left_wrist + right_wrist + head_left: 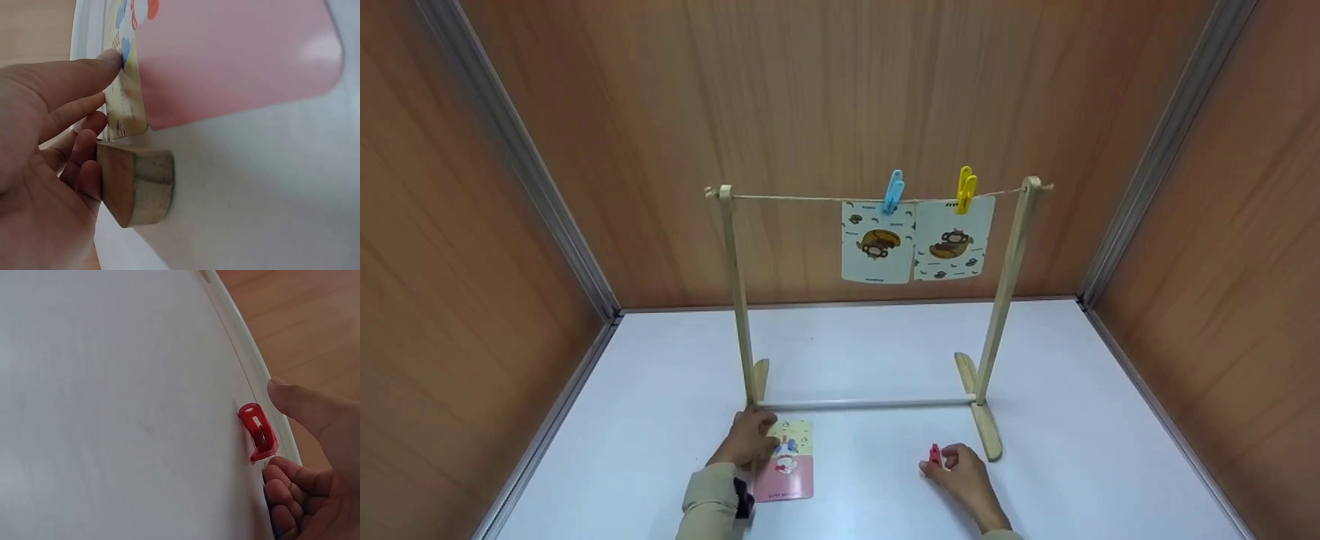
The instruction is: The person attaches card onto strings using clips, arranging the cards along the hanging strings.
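Observation:
My left hand (pixel 750 439) is at the left edge of a yellow-and-pink picture card (pixel 785 486) lying on the table. In the left wrist view the thumb lies on the card's yellow part (pixel 128 101) and the fingers curl at its edge, pinching it beside the wooden foot (pixel 138 185). Below the stand's right foot, my right hand (pixel 960 476) is around a small red clothespin (pixel 259 431). The right wrist view shows the thumb spread away from the clothespin, and the forefinger right at its lower end; the other fingers are curled.
A wooden stand (pixel 1005 300) carries a string (pixel 791 198) across its top. Two monkey cards, a left card (pixel 877 262) and a right card (pixel 952 262), hang from it by a blue clothespin (pixel 892 193) and a yellow clothespin (pixel 966 191). Wood-grain panels (pixel 840 90) enclose the white table (pixel 660 390).

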Available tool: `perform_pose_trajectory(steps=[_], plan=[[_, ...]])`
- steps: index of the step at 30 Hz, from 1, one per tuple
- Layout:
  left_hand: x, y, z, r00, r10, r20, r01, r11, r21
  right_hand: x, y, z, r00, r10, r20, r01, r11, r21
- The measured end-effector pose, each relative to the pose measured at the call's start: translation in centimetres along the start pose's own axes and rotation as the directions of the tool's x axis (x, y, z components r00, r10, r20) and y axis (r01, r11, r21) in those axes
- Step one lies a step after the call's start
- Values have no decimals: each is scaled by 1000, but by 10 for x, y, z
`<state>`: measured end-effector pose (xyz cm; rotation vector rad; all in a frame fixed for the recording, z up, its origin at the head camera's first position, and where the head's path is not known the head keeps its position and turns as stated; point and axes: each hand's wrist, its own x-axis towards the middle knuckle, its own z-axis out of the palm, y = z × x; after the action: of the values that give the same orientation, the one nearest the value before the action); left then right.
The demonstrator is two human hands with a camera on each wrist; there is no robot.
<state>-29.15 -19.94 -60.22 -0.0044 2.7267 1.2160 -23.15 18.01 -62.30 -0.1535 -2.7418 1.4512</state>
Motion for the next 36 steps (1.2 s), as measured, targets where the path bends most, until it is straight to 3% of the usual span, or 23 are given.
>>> perform_pose_trajectory(steps=[8, 16, 36], plan=[[0, 0, 2, 1000, -28, 11, 28, 1000, -6, -4, -3, 5, 1000, -23, -6, 23, 998, -60], [2, 1, 5, 1000, -27, 1, 27, 998, 62, -3, 0, 10, 1000, -25, -15, 24, 996, -89], [-1, 8, -3, 993, -83, 83, 78, 995, 62, -5, 3, 11, 995, -87, -51, 82, 991, -104]])
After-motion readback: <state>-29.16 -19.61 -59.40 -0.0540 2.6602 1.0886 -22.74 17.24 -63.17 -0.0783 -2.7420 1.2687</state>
